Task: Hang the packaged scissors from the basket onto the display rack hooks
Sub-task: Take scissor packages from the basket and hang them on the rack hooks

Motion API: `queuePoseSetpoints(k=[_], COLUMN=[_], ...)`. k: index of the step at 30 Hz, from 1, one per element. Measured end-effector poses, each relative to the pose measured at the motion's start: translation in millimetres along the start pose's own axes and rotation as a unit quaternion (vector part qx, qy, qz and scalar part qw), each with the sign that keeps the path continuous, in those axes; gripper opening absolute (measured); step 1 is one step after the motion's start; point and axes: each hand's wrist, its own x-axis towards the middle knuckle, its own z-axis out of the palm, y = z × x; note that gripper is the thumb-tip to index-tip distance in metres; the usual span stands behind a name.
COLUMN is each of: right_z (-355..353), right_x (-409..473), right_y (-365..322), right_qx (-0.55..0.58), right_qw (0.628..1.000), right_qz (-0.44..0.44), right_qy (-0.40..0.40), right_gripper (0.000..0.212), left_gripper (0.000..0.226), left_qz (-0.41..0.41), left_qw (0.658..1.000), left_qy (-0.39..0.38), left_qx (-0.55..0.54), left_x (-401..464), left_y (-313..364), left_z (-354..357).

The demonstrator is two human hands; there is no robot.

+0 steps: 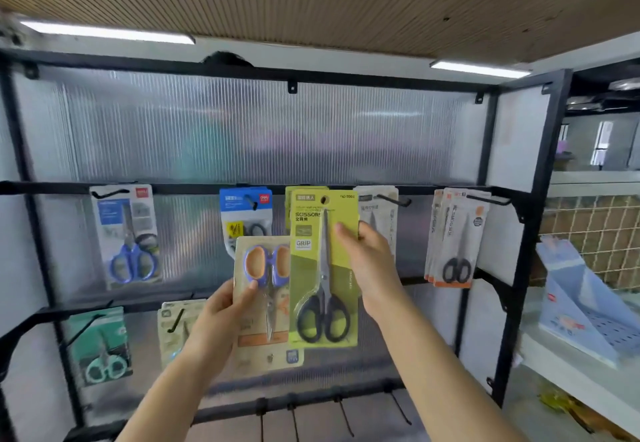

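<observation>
My right hand [372,265] pinches a yellow-green scissors pack [323,268] by its right edge, thumb on the front. The pack's hang hole sits level with the upper rail, in front of another yellow-green pack hanging there. My left hand [221,313] grips a beige pack [265,303] of purple-and-orange-handled scissors by its left edge, held lower and partly behind the yellow-green pack. The black display rack [519,268] has hooks along its rails. No basket is in view.
Other packs hang on the upper rail: blue-handled scissors [128,237], a blue-topped pack [246,213], a pale pack [379,213], several orange-trimmed packs [455,237]. Lower rail holds a mint pack [100,344] and a beige one [178,330]. Bare hooks [343,414] line the bottom rail. A blue stand [585,306] sits right.
</observation>
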Motion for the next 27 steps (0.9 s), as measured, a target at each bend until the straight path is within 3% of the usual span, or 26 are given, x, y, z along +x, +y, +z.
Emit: queuePoseSetpoints(k=[3,10,16,23,27], right_z=[4.6,0.9,6.4,13.6,23.6], right_x=[8.8,32.2,49.1,78.2,110.5], right_y=[2.4,12.4,28.0,42.0,56.7], right_qx=[-0.002,0.001,-0.018,-0.019,-0.102], right_qw=[1.000,1.000,1.000,1.000,0.994], right_qz=[-0.002,0.023,0.013,0.009,-0.018], right_qy=[0.001,-0.017,-0.010,-0.016,-0.023], right_gripper=[0.046,0.023,0.039,0.033,0.027], left_gripper=[0.021,0.022,0.028,0.029,0.040], left_qz=[0.003,0.004,0.007,-0.001,-0.001], left_qw=[1.000,1.000,0.999,0.998,0.998], left_qy=[-0.004,0.011,0.043,0.056,0.067], left_qx=[-0.006,-0.018,-0.009,-0.006,0.012], left_x=[3.8,15.3,21.5,29.7,33.4], left_y=[-3.6,-6.0,-15.3,-22.9,-28.0], left_z=[2.0,6.3,-2.4,-11.8,-17.2])
